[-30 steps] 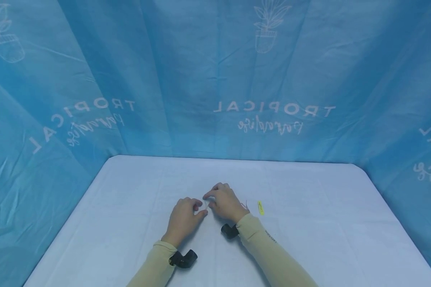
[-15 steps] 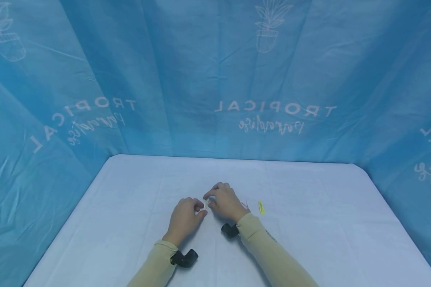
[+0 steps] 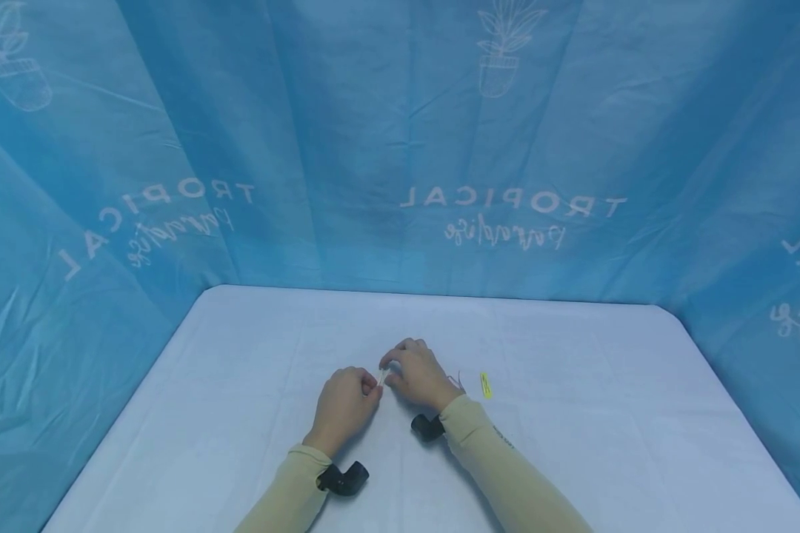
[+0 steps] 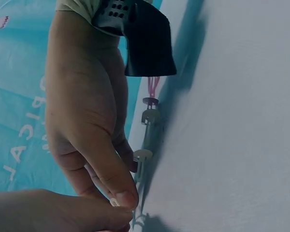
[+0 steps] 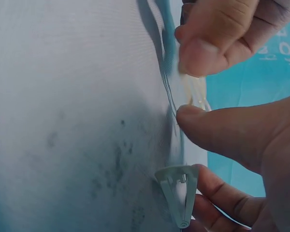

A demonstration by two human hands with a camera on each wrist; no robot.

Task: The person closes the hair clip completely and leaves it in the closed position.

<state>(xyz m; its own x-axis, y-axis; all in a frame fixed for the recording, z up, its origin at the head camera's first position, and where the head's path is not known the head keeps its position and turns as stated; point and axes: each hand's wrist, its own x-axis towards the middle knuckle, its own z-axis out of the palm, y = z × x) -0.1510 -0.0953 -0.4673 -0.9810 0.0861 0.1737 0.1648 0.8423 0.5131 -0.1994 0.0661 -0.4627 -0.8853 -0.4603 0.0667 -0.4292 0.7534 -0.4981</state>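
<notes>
Strip (image 5: 197, 93) is pinched by left hand (image 3: 343, 406) and right hand (image 3: 421, 376).
White clip (image 5: 176, 186) is seen near the right hand, yellow label (image 3: 485, 385) farther right.

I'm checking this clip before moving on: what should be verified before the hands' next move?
1. Left hand pinching the clear piece: ok, thumb and finger look closed on it.
2. Right hand gripping that piece: cannot tell, thumb beside it but contact unclear.
3. V-shaped piece well away from the right hand: not ok, it sits right by the curled fingers.
4. Yellow label out of the way: ok, it lies apart from both hands.
5. Pink strands free of the right wrist: cannot tell, their outlines meet in the head view.
</notes>
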